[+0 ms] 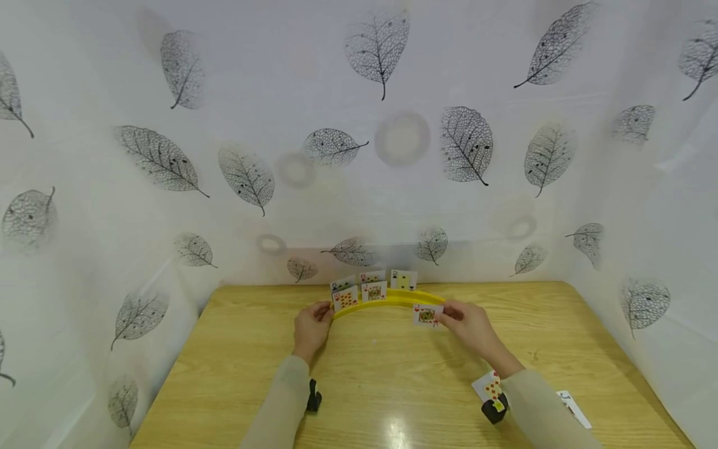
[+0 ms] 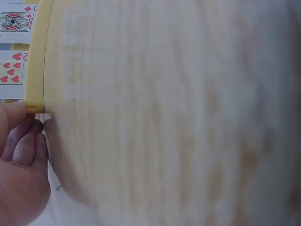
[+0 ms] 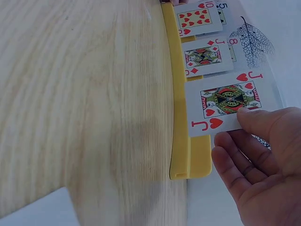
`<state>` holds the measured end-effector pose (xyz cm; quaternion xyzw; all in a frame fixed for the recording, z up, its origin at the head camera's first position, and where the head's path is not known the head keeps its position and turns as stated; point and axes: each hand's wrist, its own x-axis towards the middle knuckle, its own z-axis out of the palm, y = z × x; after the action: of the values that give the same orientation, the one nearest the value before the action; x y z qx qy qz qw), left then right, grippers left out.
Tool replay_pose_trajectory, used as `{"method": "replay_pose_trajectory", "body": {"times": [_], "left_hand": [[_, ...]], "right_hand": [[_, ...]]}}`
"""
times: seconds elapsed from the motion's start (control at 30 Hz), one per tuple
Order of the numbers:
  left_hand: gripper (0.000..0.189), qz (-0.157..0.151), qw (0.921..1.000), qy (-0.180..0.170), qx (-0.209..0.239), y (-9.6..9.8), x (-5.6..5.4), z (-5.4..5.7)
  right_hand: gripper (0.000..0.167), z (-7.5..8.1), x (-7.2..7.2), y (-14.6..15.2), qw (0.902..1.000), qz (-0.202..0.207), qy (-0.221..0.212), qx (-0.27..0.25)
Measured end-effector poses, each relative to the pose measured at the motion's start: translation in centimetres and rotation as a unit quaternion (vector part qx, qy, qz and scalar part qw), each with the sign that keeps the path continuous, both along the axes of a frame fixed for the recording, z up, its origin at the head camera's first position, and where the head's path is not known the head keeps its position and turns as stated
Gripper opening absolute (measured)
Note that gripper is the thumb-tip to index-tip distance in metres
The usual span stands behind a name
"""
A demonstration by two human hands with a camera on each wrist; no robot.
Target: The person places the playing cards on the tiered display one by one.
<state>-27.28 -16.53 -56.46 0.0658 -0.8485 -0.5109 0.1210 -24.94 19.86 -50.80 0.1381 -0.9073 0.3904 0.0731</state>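
A curved yellow card holder (image 1: pixel 399 300) stands on the table. My left hand (image 1: pixel 311 327) grips its left end between thumb and fingers. With my right hand (image 1: pixel 468 321) I pinch a jack of hearts (image 3: pixel 228 101) by one edge, thumb on its face. In the head view that card overlaps the right part of the holder's front. Upright in the front row are a ten of hearts (image 1: pixel 344 298) and a jack of diamonds (image 1: pixel 374 291). Behind them stand a five (image 3: pixel 222 16), an eight (image 3: pixel 232 47) and a black-suit card (image 1: pixel 403 280), partly covered.
Below my right wrist a diamonds card (image 1: pixel 492 386) lies beside a small black object (image 1: pixel 494 408). A white card (image 1: pixel 573 409) rests farther right. Another black object (image 1: pixel 314 397) is by my left forearm. A leaf-patterned curtain (image 1: pixel 392 206) closes off the back and sides.
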Motion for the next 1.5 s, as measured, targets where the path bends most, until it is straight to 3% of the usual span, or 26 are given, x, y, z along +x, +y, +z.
{"method": "replay_pose_trajectory", "body": {"times": [0.23,1.07,1.5], "left_hand": [[0.021,0.000,1.0000,0.003,-0.005,-0.1,0.1,0.0],[0.020,-0.005,0.9999,0.007,-0.006,-0.1,0.3,0.3],[0.020,0.001,1.0000,0.002,-0.007,0.0,0.3,0.4]], "right_hand": [[0.023,0.0,-1.5,-1.0,0.9997,-0.010,-0.011,-0.021],[0.024,-0.9,-4.9,-3.9,0.9974,-0.054,0.005,-0.048],[0.022,-1.4,-5.6,-4.6,0.9972,-0.050,0.005,-0.056]]}}
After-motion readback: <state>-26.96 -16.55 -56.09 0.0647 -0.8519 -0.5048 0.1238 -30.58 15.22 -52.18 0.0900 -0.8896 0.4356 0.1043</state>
